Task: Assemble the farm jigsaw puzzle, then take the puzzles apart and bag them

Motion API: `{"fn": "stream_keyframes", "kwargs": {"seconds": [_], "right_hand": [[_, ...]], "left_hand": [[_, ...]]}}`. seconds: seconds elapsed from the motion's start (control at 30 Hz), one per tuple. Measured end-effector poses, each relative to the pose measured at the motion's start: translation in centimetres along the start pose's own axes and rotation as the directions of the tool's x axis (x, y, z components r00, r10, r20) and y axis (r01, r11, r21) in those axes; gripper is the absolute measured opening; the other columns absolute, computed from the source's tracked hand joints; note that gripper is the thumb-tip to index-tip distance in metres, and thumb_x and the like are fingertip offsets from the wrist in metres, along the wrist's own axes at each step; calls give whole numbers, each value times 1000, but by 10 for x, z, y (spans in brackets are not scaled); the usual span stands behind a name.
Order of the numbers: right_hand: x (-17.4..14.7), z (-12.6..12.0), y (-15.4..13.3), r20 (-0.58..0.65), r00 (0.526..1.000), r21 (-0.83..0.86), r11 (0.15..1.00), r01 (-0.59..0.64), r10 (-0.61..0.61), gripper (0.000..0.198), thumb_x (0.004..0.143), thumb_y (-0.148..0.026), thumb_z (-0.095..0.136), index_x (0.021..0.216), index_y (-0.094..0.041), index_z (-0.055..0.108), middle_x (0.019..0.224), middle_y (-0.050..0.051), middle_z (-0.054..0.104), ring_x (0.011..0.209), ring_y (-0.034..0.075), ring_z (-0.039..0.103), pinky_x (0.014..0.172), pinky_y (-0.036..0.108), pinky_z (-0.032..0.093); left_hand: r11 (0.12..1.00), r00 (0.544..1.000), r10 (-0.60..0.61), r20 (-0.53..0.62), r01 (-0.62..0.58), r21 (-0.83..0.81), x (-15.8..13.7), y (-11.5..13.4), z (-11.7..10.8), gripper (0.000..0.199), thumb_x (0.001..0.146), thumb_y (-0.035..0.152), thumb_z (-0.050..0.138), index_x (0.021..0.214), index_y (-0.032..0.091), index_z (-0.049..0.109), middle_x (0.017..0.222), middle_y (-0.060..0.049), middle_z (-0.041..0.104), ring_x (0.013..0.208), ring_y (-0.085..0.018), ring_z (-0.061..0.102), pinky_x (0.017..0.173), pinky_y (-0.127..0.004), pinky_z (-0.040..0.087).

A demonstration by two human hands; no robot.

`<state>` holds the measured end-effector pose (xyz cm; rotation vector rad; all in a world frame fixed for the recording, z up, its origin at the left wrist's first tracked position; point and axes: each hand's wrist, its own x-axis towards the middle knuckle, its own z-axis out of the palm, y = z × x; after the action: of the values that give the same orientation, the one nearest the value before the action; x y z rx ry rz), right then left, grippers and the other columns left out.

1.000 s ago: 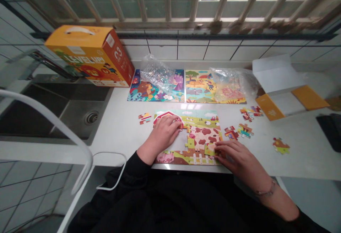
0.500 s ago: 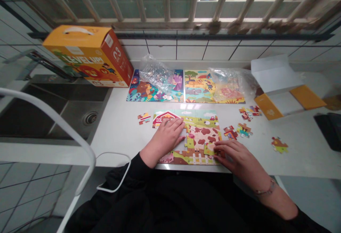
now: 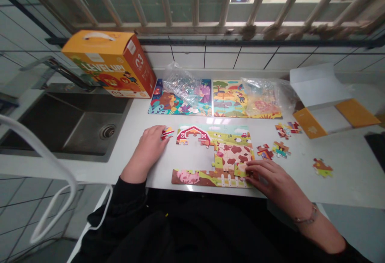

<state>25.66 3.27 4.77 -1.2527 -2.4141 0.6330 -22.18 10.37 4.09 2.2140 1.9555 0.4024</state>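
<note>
My left hand is at the left of a partly assembled farm jigsaw puzzle, its fingertips closed at the edge of a red-and-yellow puzzle piece. At the puzzle's lower right, my right hand pinches a yellow-green puzzle piece over the cow picture. The puzzle shows a red barn along the top, a cow at right and a pink pig at the lower left. A gap of bare counter lies in its left middle.
Several loose pieces lie right of the puzzle, with one piece farther out. Behind are two finished puzzles under clear plastic bags. An orange box, a sink and an open carton flank them.
My left hand has moved left off the barn part of the puzzle to the loose piece beside it. My right hand keeps its piece in nearly the same place. The view has shifted slightly.
</note>
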Motion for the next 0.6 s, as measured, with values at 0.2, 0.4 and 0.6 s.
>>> {"fn": "stream_keyframes", "kwargs": {"seconds": [0.2, 0.4, 0.6], "right_hand": [[-1, 1, -1, -15, 1000, -1, 1000, 3, -3, 16, 106, -31, 70, 122, -29, 73, 127, 9, 78, 114, 28, 76, 95, 47, 65], [-1, 0, -3, -21, 1000, -11, 1000, 3, -3, 16, 106, -30, 69, 121, -30, 74, 127, 9, 79, 115, 29, 76, 96, 48, 66], [0, 0, -3, -33, 999, -21, 1000, 0, -1, 16, 105, -31, 69, 120, -30, 75, 125, 9, 79, 113, 29, 77, 96, 47, 66]], "left_hand": [[998, 997, 40, 60, -37, -50, 6, -12, -11, 41, 95, 29, 67, 135, 20, 68, 133, -15, 73, 125, -36, 65, 113, -55, 51], [988, 1000, -11, -2, 10, -157, 4, -9, -22, 43, 91, 33, 73, 132, 21, 72, 113, -10, 72, 105, -29, 68, 100, -45, 55], [826, 939, -341, -50, 274, -492, -5, 4, -27, 27, 89, 45, 79, 103, 23, 77, 76, 0, 69, 69, -18, 63, 67, -30, 50]]}}
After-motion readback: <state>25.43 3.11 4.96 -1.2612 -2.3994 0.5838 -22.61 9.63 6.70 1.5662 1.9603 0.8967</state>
